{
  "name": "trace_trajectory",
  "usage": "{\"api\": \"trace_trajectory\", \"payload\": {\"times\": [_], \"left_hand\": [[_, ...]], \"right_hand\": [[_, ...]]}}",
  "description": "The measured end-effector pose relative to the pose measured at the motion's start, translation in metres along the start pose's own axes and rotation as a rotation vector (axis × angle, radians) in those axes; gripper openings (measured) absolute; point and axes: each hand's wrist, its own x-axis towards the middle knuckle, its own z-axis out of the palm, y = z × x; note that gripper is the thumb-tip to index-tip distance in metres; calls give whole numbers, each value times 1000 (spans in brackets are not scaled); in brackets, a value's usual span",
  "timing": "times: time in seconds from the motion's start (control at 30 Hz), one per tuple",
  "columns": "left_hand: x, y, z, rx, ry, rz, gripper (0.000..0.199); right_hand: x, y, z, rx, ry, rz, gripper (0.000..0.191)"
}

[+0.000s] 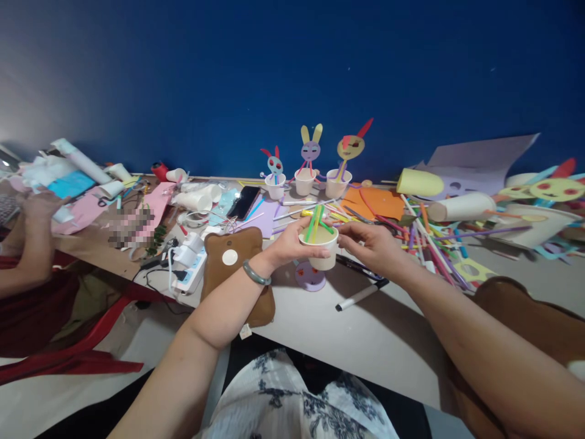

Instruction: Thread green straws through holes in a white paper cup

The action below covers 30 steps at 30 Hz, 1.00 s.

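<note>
My left hand (pixel 296 244) is wrapped round a white paper cup (pixel 323 258), thumb across its front. Green and yellow pipe cleaners (pixel 316 227) stick up out of the cup. At the cup's right side, my right hand (pixel 368 244) has its fingers curled, with the fingertips at the rim; how firmly they grip is unclear. Below the cup lies a purple paper disc (pixel 311 278) with orange-red marks. A white marker (pixel 361 296) with a black tip rests on the table to the right of the disc.
Three cups with paper rabbit figures (pixel 304 180) stand along the wall. Coloured sticks and pens (pixel 429 250) are heaped at right. A brown bear-shaped cushion (pixel 237 268), a power strip (pixel 192 271) and a phone (pixel 244 202) lie at left. Another person's arm (pixel 34 238) is at far left.
</note>
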Motion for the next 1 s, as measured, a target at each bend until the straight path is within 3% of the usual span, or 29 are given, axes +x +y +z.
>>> {"api": "trace_trajectory", "payload": {"times": [0.1,0.33,0.6,0.8,1.0], "left_hand": [[3,-1,-6,47,20,15,56],[4,-2,-17,346,258,126,41],[0,1,-9,405,302,233,22],[0,2,-13,386,250,216,28],[-1,4,-10,342,282,194,31]], "right_hand": [[0,5,2,-87,34,-69,19],[0,11,8,-220,89,-186,20],[-3,7,11,-203,76,-224,19],[-1,10,8,-211,90,-220,19],[0,10,8,-196,74,-209,19]]}}
